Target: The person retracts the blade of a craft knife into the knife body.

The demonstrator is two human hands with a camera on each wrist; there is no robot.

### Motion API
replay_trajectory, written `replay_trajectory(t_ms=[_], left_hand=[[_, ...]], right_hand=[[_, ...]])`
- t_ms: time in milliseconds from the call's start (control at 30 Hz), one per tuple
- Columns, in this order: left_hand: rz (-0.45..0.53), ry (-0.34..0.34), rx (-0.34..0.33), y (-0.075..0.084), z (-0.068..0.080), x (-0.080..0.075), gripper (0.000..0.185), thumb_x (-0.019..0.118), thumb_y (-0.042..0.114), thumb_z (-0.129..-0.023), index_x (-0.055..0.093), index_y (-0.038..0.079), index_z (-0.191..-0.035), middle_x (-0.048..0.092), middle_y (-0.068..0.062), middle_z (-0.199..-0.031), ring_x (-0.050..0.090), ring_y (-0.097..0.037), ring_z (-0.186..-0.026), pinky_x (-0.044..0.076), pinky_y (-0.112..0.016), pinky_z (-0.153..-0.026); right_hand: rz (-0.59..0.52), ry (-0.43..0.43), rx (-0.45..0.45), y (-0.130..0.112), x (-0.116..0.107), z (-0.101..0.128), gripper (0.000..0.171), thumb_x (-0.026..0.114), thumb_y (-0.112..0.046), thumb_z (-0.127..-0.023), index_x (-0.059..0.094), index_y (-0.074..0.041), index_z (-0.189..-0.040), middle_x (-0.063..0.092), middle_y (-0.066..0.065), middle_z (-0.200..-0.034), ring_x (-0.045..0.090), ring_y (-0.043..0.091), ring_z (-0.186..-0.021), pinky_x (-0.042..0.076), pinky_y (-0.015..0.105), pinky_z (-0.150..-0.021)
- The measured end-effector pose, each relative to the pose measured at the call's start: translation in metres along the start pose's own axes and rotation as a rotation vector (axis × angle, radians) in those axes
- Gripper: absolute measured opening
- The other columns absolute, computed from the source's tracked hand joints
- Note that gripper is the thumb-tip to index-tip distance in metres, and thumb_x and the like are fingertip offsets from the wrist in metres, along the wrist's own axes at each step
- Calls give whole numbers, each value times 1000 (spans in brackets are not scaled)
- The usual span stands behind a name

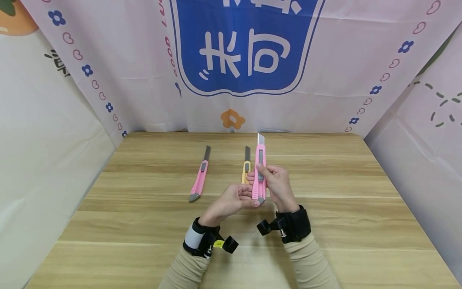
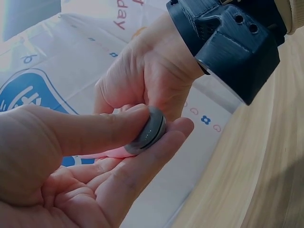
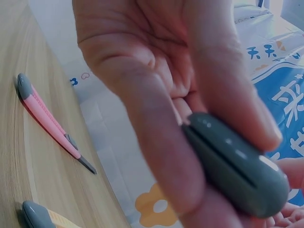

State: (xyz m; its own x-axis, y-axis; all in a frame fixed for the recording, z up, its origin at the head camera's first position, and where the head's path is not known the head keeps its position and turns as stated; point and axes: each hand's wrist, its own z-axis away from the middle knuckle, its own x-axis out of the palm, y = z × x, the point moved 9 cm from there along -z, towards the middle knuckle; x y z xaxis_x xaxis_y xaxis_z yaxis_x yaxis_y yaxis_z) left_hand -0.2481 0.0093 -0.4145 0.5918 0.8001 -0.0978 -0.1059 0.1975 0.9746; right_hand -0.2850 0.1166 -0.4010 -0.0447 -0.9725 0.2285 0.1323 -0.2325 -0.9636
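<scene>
A: Status on the pink knife?

B: Held off the desk, both hands on it. Left hand pinches the grey end cap between thumb and forefinger. Right hand wraps the body just above that, thumb on the grey slider. Fingers of both are clamped on the knife, none spread.

A: Blade?

B: Out. Bare steel sticks past the far tip, pointing away from the person.

A: How will it handle?

B: My read: light, stiff plastic shell, no flex. Ribbed sides near the cap look like they give grip; the smooth cap is likely the slippery bit. The thin segmented blade is the fragile part and could snap under side load. Best hold is mid-body with the thumb on the slider, well clear of the steel.

A: What else is around it?

B: A yellow knife lies on the desk just beyond the left hand, partly hidden, blade out. A second pink knife lies well to the left of the held one, blade out too, grey cap toward the person. Behind all that is a printed cloth backdrop.
</scene>
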Motion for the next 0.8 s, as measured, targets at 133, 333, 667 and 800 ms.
replay_trajectory(t_ms=[133,333,667,800], left_hand=[[-4,8,-9,0,0,-1,39,63,-2,-88,54,-10,-125,65,-29,-116,71,-15,-94,60,-25,-86],[-9,12,-3,1,0,-1,39,63,-3,-87,55,-10,-125,65,-30,-116,70,-13,-92,60,-25,-86],[-5,0,21,2,0,0,39,63,-2,-88,55,-11,-125,65,-30,-116,70,-14,-94,60,-25,-86],[-6,4,13,1,-1,-1,40,63,-2,-88,54,-10,-126,65,-29,-118,71,-20,-99,60,-27,-89]], right_hand=[[-9,-5,-8,0,1,0,35,53,-9,-98,54,22,-114,73,-9,-63,73,7,-64,62,25,-68],[-13,-19,4,0,1,0,36,51,-8,-98,52,22,-119,73,-9,-62,72,7,-63,62,24,-67],[2,-36,12,0,1,1,37,51,-7,-98,51,20,-123,73,-11,-63,73,5,-65,62,22,-69],[-12,-54,16,-1,3,1,37,50,-6,-98,49,20,-124,74,-10,-65,73,6,-67,62,23,-70]])
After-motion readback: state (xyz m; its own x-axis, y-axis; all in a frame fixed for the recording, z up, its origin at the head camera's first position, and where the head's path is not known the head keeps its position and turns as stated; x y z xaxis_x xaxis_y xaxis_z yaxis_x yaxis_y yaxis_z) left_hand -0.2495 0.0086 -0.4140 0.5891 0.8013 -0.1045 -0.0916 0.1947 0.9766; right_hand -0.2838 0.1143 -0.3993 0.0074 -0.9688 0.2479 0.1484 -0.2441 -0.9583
